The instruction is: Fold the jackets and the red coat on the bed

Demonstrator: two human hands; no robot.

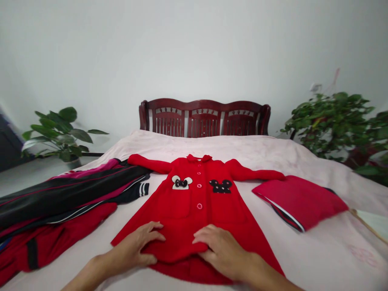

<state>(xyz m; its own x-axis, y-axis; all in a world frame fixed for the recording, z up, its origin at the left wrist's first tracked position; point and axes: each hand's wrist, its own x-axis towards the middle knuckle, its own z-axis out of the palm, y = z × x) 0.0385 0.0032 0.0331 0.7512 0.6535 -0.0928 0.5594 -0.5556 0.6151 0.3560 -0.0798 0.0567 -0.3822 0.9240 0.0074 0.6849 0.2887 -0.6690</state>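
A red buttoned coat (198, 202) lies spread face up, sleeves stretched out to both sides, with a collar at the far end. It has a white mouse-head patch with a dark bow on one side and a dark dotted one on the other. My right hand (222, 246) pinches the lower front edge between thumb and fingers, and a fold of cloth is raised there. My left hand (138, 244) rests on the coat's lower left part, fingers and thumb apart, touching the cloth.
The coat lies on a bed with a pale pink sheet (321, 258). Dark and red garments (69, 202) are piled at left, partly under one sleeve. A folded red garment (303, 200) is at right. Behind stand a wooden headboard (204, 117) and potted plants (333, 121).
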